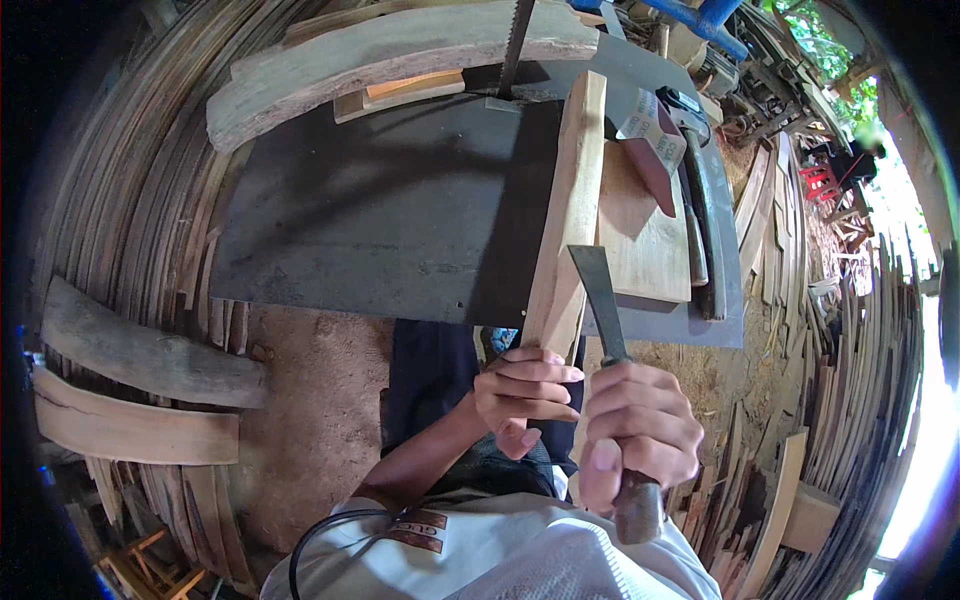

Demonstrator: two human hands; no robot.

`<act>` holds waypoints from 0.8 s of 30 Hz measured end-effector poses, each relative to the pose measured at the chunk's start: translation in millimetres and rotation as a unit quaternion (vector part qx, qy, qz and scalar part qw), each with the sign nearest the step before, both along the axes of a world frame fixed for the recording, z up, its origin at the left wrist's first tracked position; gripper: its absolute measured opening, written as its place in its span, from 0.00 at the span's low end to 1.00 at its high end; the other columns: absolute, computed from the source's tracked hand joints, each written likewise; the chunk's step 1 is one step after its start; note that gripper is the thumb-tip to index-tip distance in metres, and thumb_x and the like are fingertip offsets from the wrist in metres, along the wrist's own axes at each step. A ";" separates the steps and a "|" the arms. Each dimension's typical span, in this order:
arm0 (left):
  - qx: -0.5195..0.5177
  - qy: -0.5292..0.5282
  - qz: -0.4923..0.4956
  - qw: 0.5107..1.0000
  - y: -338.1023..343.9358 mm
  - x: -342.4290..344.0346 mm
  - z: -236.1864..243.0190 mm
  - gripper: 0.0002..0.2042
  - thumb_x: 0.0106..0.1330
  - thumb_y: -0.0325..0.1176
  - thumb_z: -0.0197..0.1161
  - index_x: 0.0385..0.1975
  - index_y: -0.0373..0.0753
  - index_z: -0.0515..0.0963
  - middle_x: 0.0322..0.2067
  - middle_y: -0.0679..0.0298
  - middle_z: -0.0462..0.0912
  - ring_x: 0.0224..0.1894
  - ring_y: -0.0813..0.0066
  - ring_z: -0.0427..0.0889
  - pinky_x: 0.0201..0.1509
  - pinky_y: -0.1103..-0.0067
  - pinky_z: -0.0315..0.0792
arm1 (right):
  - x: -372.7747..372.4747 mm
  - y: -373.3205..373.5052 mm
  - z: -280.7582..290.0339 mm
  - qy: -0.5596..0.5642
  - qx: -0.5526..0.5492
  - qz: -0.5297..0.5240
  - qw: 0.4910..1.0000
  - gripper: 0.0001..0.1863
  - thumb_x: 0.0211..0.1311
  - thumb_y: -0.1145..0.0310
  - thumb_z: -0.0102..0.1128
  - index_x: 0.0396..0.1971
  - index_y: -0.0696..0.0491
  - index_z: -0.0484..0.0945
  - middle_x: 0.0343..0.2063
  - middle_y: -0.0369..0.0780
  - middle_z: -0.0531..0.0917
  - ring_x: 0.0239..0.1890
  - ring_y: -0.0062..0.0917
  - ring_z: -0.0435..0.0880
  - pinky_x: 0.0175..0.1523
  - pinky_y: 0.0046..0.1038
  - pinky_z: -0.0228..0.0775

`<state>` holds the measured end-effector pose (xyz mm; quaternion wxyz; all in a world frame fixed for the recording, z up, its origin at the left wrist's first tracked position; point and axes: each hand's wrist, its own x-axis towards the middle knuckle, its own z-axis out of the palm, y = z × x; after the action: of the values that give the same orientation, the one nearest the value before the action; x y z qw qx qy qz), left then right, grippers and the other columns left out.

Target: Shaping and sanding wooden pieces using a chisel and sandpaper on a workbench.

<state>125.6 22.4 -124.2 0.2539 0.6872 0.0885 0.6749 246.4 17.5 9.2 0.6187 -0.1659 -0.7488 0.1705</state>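
Note:
My left hand (522,390) is wrapped round the near end of a long, pale wooden bar (568,220). The bar slants away from me over the dark metal table (370,220), its far end near the saw blade. In my right hand (645,425) is a chisel (601,300), gripped by its round wooden handle. Its flat, dark blade widens to a slanted tip that points away from me and overlaps the bar's right edge in view; whether they touch, I cannot tell.
A toothed saw blade (517,45) stands upright at the table's far side, beside a curved plank (400,65). Right of the bar lie a flat board (645,245), folded sandpaper (655,165) and a long dark tool (693,225). Stacked wood strips (120,180) line both sides.

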 end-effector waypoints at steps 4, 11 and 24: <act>0.038 0.004 0.010 0.999 5.1 -0.5 6.8 0.17 0.51 0.40 0.54 0.28 0.37 0.87 0.25 0.59 0.84 0.43 0.57 0.86 0.51 0.66 0.75 | 0.1 55.3 -20.3 0.011 -0.009 -0.154 0.988 0.14 0.56 0.74 0.56 0.15 0.58 0.62 0.17 0.43 0.75 0.19 0.27 0.76 0.25 0.24 0.67; 0.026 -0.053 -0.010 0.998 1.3 12.4 -34.8 0.17 0.49 0.38 0.54 0.30 0.36 0.87 0.24 0.59 0.83 0.42 0.54 0.87 0.47 0.64 0.76 | -11.0 25.0 -9.7 0.038 0.053 -0.035 0.997 0.17 0.54 0.78 0.55 0.12 0.53 0.58 0.09 0.36 0.68 0.11 0.25 0.69 0.17 0.28 0.63; 0.036 -0.008 0.000 0.999 5.0 6.4 4.4 0.19 0.50 0.40 0.54 0.31 0.37 0.88 0.26 0.59 0.84 0.42 0.56 0.86 0.49 0.66 0.74 | 6.5 41.1 -16.0 0.015 0.036 -0.101 0.994 0.17 0.56 0.79 0.56 0.12 0.55 0.60 0.13 0.39 0.72 0.15 0.27 0.72 0.22 0.28 0.68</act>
<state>132.0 27.4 -119.9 0.2297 0.6902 0.0618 0.6834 253.0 58.5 -6.8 0.6496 -0.2158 -0.7243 0.0828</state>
